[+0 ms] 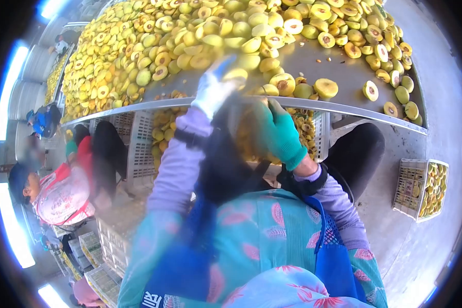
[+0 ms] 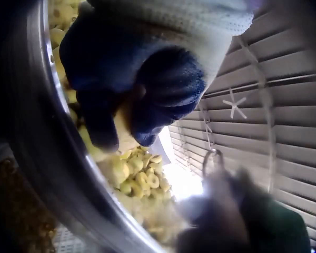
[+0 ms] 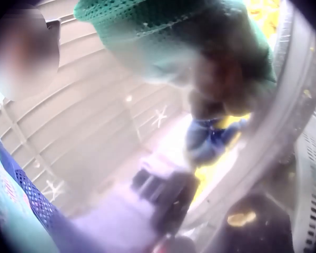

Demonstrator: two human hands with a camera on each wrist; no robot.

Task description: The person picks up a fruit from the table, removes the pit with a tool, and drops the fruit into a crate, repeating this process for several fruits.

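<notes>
My left hand (image 1: 214, 91), in a white glove with blue-coated fingers, is over the metal table near its front edge. It pinches a yellow peach half (image 1: 235, 77) between thumb and fingers; in the left wrist view the peach half (image 2: 125, 126) is mostly hidden by the blue fingers. My right hand (image 1: 283, 134), in a green glove, is at the table's rim with its fingers curled. From it a small looped tool (image 2: 213, 157) sticks up in the left wrist view, blurred. Several peach halves (image 1: 283, 83) lie just beyond the right hand.
A large heap of halved peaches (image 1: 190, 36) covers the table, whose raised metal rim (image 1: 344, 106) runs across the front. Crates with fruit stand below it, and another crate (image 1: 421, 189) is on the floor at right. A person (image 1: 61, 192) sits at left beside stacked crates (image 1: 113, 246).
</notes>
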